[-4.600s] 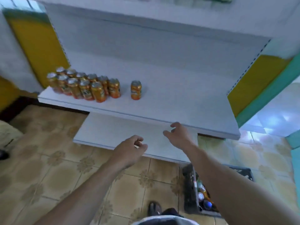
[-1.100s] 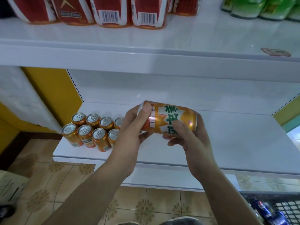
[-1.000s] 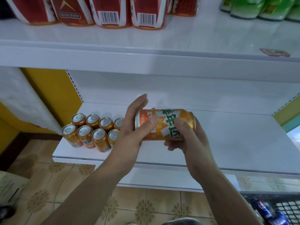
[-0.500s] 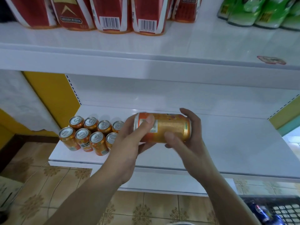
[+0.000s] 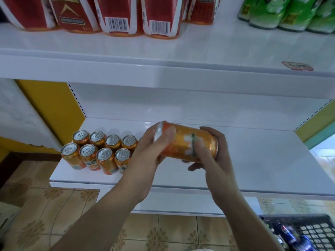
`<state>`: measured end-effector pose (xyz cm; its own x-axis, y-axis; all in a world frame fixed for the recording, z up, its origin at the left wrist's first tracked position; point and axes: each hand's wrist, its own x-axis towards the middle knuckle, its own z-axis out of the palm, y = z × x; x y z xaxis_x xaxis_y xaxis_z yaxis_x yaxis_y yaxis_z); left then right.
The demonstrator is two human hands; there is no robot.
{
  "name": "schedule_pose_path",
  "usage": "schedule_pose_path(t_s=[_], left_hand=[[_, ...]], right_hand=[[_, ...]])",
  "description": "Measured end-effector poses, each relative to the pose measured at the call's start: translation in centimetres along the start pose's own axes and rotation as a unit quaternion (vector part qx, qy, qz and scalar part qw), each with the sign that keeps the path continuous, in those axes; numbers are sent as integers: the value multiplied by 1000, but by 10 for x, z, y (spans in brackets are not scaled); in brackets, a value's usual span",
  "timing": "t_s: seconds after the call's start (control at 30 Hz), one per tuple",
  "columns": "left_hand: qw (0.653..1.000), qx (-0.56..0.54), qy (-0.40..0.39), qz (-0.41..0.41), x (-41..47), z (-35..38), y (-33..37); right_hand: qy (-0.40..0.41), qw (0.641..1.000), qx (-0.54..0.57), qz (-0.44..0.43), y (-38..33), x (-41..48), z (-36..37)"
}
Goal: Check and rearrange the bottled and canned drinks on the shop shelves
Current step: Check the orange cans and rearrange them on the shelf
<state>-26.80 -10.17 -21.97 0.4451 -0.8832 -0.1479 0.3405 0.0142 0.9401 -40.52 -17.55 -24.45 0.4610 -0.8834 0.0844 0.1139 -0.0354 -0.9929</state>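
Btm right of frame: black plastic mesh crate (image 5: 308,230) w/ blurred blue bottles inside, on patterned tan floor tiles (image 5: 54,205). Frame ctr: two bare forearms reach up. L hand (image 5: 148,151) and R hand (image 5: 213,160) share one orange metal drink can (image 5: 183,144), held sideways in the air above the lower white shelf (image 5: 262,169), lid end toward frame left. L grip: thumb over the lid end, fingers behind the can. R grip: thumb across the label, fingers curled round the base end. Left of ctr on that shelf: matching upright orange cans (image 5: 101,151), eight showing, two rows, touching. Top: upper white shelf (image 5: 199,51) w/ red-and-white packs (image 5: 117,13) upper left, green bottles (image 5: 290,11) upper right.
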Motion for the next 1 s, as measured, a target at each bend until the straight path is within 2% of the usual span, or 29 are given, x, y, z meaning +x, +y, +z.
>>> schedule_pose_path(t_s=[0.1,0.27,0.37,0.43,0.5,0.6,0.67,0.77,1.0], left_hand=[[998,22,-26,49,0,-3,-4],[1000,-14,24,1,2,-2,-3],[1000,24,-1,21,3,0,-3],[998,6,-5,59,4,1,-6],[997,-20,28,70,4,7,-6],[995,33,63,76,1,19,-6],[994,58,8,89,-1,23,-9],[992,26,-91,88,-2,25,-13],[986,17,-133,97,-6,52,-29]], right_hand=[[6,998,18,57,-2,1,3],[-30,999,-31,-31,7,-4,1],[7,1000,11,22,5,-2,2],[5,997,17,71,4,-1,4],[5,995,40,93,4,-3,9],[46,992,92,80,12,-7,12],[82,976,159,123,13,-6,13],[97,940,242,220,13,-1,4],[62,931,267,240,9,-6,-25]])
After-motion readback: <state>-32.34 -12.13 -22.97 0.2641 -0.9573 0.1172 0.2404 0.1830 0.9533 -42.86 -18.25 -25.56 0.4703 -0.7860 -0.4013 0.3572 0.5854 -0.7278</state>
